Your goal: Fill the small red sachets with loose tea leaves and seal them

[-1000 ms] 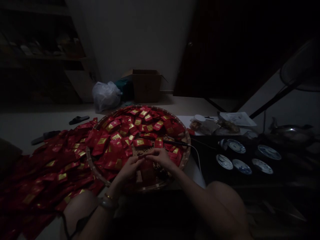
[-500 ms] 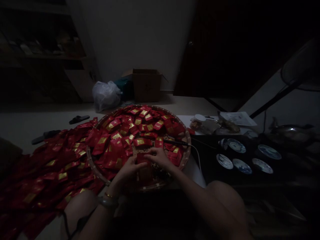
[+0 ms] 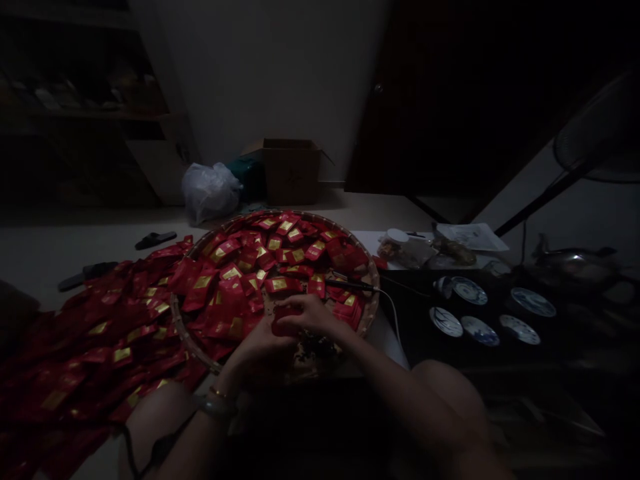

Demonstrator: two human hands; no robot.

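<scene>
Over the near part of a wide round woven basket (image 3: 181,331), both my hands close on one small red packet (image 3: 284,323). My left hand (image 3: 264,340) grips it from below and the left. My right hand (image 3: 311,316) has its fingers curled over the packet's upper right side. Much of the packet is hidden by the fingers. Dark loose bits, like dry leaves (image 3: 319,348), lie in the basket under my right hand. Many red packets with gold labels (image 3: 231,250) fill the rest of the basket.
A black-handled tool (image 3: 345,285) with a white cable rests across the packets at right. More red packets (image 3: 100,353) cover the floor at left. Small blue-and-white dishes (image 3: 470,291) stand on the dark table at right. A cardboard box (image 3: 291,173) and plastic bag (image 3: 213,192) sit behind.
My hands have drawn closer together round the packet, and its lower part no longer hangs in view below the fingers. The right fingers are more curled. The view has shifted slightly.
</scene>
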